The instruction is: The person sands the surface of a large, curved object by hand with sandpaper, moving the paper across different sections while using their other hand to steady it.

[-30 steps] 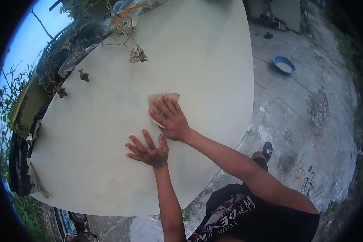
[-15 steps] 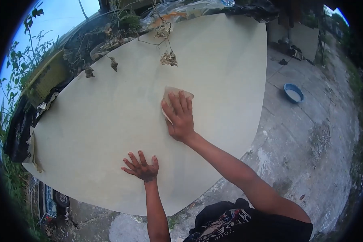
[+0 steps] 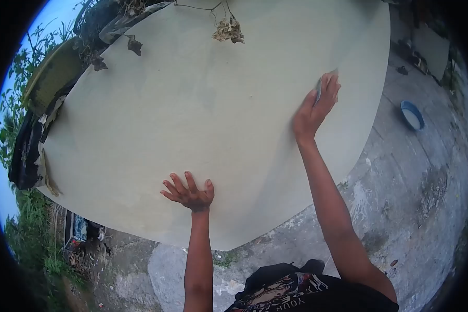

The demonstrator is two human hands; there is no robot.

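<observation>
Pale board (image 3: 192,114) (right hand (image 3: 314,106) near edge)

Outdoor yard, likely behind a home or small workshop: cracked, stained concrete ground (image 3: 400,171) with weeds, open sky (image 3: 52,15) and green bushes (image 3: 23,67) along the left. A big pale board (image 3: 208,119) serves as the work surface, dried plant stalks (image 3: 229,30) hang over it, and a blue basin (image 3: 412,115) sits on the ground.
</observation>
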